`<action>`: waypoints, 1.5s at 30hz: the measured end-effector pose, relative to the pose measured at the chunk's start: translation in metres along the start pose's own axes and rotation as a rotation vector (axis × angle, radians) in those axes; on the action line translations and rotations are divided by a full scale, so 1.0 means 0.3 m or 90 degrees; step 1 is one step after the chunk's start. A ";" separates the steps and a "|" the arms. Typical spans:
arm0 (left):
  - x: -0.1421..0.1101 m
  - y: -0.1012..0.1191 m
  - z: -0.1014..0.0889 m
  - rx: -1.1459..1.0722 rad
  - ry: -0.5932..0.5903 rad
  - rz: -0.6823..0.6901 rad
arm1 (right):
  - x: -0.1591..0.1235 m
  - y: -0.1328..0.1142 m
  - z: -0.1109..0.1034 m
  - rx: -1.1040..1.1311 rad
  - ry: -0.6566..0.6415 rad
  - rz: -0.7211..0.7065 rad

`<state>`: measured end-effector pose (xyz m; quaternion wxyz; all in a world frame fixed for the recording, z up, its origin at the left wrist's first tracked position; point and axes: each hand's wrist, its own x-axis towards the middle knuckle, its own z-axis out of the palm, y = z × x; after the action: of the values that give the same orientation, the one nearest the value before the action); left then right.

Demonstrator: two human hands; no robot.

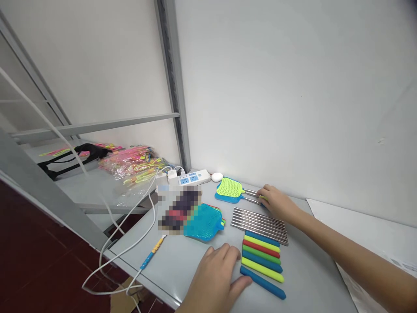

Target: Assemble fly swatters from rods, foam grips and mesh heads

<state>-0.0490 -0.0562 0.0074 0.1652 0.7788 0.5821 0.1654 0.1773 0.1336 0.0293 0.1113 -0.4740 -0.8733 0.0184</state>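
My right hand [275,202] is closed round the metal rods of two fly swatters, whose green-yellow head [230,188] lies on a blue head [224,198] near the wall. My left hand [216,271] rests flat on the grey table [182,265] with fingers spread, thumb beside a row of coloured handle grips [262,261]. Between the hands lies a row of bare metal rods [259,224]. A stack of blue swatter heads [203,222] sits left of the rods.
A white power strip [190,177] and a round white puck [216,177] lie by the wall. White cables [130,243] hang off the table's left edge. Bags of coloured items [133,165] and a black object [74,156] sit on a lower shelf. White sheets [374,243] lie at the right.
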 end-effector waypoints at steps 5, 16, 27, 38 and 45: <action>-0.006 0.007 -0.009 -0.015 -0.013 -0.012 | 0.046 0.054 0.033 -0.027 0.006 0.012; -0.014 0.001 -0.006 -0.053 0.005 -0.002 | 0.095 0.055 0.078 -0.133 0.010 -0.024; -0.031 0.017 -0.029 -0.075 0.031 0.011 | 0.012 0.047 -0.034 -0.111 0.074 0.049; -0.051 -0.023 -0.003 -0.312 0.199 0.040 | -0.401 -0.130 -0.193 0.039 0.095 0.069; -0.112 0.025 0.041 -0.539 0.491 0.086 | -0.634 -0.326 -0.272 0.253 -0.086 0.060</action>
<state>-0.0460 -0.0913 -0.0023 0.2274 0.5636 0.4324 0.6661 0.2141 -0.0842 0.0887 0.1426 -0.4809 -0.8347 0.2272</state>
